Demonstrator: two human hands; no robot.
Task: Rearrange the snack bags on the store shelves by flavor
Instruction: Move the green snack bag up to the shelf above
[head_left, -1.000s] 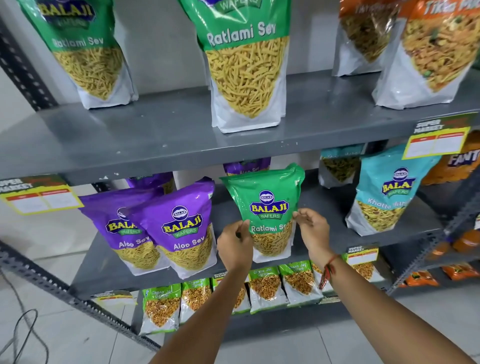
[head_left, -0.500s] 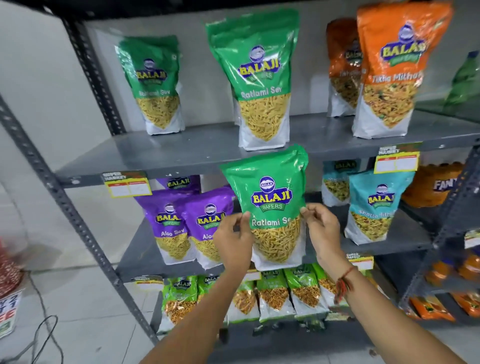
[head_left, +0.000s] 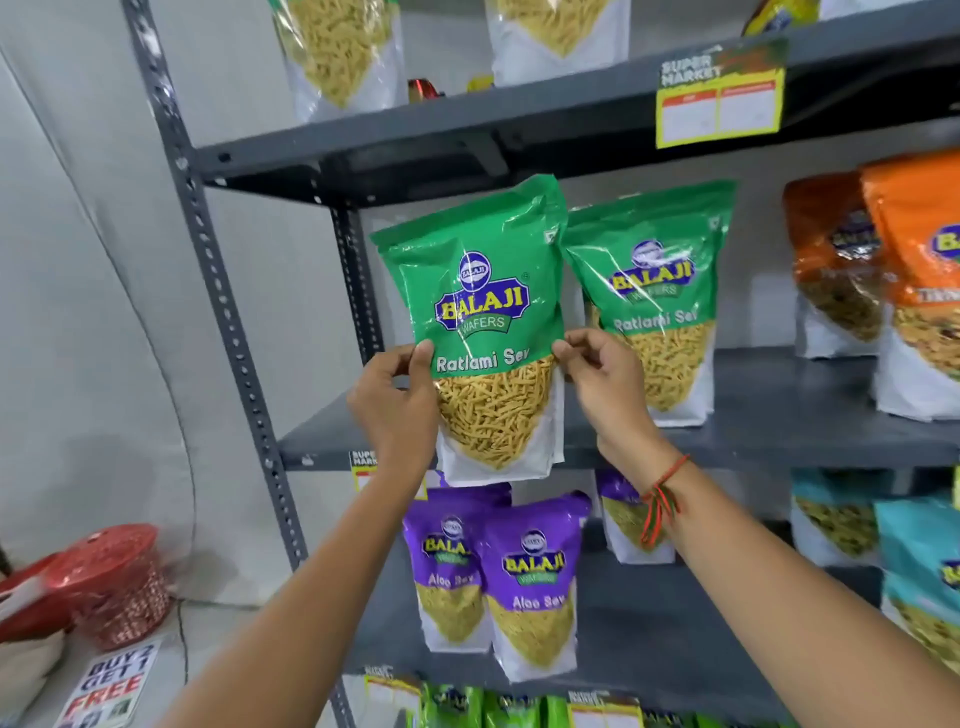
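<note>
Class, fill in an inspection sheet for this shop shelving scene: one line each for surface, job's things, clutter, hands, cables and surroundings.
Surface: grey metal shelf, bare at its left end.
Job's things: held Ratlami Sev bag in the air in front of that shelf; a second Ratlami Sev bag stands on it to the right; orange bags further right; purple Aloo Sev bags one shelf down.
Clutter: red basket and a promo sign on the floor.
Hands: left hand and right hand pinch the held bag's side edges.
Cables: a thin cable on the floor.
Surroundings: pale wall; yellow price tag on the shelf above.
</note>
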